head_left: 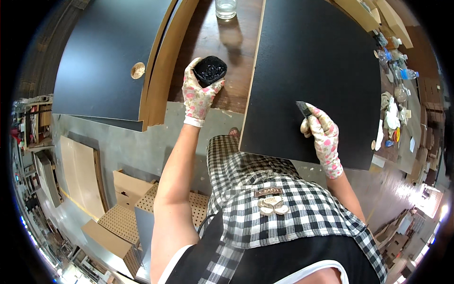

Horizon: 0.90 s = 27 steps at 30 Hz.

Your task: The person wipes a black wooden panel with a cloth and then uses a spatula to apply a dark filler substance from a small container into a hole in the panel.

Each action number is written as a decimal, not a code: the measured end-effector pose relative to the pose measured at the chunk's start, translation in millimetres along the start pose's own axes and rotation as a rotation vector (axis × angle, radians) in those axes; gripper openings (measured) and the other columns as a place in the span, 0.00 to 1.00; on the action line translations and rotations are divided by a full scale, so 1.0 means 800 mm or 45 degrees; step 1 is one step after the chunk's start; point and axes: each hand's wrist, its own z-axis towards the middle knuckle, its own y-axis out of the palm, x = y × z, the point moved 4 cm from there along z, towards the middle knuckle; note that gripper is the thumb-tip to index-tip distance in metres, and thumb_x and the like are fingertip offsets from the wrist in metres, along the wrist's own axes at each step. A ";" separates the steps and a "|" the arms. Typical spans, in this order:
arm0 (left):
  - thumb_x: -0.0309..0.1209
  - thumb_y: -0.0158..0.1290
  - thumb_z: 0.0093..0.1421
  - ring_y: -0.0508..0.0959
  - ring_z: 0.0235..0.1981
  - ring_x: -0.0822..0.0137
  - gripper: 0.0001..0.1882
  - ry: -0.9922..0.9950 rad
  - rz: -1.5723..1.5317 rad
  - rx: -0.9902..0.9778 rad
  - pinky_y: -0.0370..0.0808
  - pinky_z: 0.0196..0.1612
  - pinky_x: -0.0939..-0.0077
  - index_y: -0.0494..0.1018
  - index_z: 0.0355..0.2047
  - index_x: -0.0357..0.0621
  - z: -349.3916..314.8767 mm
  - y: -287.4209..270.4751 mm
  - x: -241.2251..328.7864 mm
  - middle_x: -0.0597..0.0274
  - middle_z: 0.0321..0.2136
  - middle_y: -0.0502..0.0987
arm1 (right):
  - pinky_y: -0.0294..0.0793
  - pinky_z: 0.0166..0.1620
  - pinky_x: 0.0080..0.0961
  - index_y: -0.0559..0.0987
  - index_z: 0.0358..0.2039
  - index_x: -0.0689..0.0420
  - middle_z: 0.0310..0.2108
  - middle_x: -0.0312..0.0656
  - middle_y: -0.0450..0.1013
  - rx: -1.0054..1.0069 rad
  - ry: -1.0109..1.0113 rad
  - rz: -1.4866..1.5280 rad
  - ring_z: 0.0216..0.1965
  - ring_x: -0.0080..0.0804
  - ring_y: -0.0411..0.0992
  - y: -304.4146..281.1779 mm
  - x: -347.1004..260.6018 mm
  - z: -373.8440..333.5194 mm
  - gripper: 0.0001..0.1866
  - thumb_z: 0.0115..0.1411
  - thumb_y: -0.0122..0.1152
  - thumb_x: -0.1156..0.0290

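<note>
My left hand [197, 97], in a white glove with pink flowers, is closed round a small black cup [210, 70] with a dark, glistening content. It is held over the brown table, between two sets of boards. In a matching glove, my right hand [324, 135] pinches a small dark scraper [301, 108] with a flat, thin blade. The blade is over a large black panel [321, 52] with a pale left edge; whether it touches the surface I cannot tell.
Black boards [106, 52] with a round hole are stacked at the left. A clear glass [226, 8] of liquid stands at the far edge of view. Bottles [407, 74] and rags line a bench at the right. Cardboard boxes [131, 189] and perforated boards [118, 225] are at lower left.
</note>
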 end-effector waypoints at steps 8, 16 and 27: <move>0.20 0.67 0.45 0.74 0.48 0.67 0.36 -0.129 -0.434 -0.054 0.74 0.53 0.72 0.63 0.55 0.40 -0.013 0.009 0.012 0.57 0.49 0.70 | 0.68 0.30 0.13 0.70 0.53 0.63 0.28 0.35 0.72 0.082 0.093 0.150 0.24 0.14 0.65 -0.003 0.005 -0.026 0.15 0.68 0.46 0.72; 0.22 0.66 0.46 0.73 0.49 0.66 0.36 0.000 -0.351 -0.056 0.73 0.54 0.70 0.63 0.55 0.38 -0.031 0.000 0.063 0.57 0.49 0.71 | 0.62 0.24 0.11 0.71 0.52 0.63 0.24 0.32 0.69 0.088 0.134 0.251 0.21 0.12 0.61 -0.024 0.017 -0.032 0.15 0.67 0.49 0.71; 0.25 0.65 0.45 0.73 0.49 0.65 0.37 0.017 -0.389 -0.260 0.73 0.53 0.70 0.64 0.56 0.40 -0.068 0.126 0.212 0.59 0.49 0.71 | 0.59 0.20 0.11 0.71 0.50 0.60 0.22 0.32 0.67 0.504 -0.317 0.380 0.18 0.14 0.59 -0.246 0.007 -0.066 0.13 0.66 0.50 0.74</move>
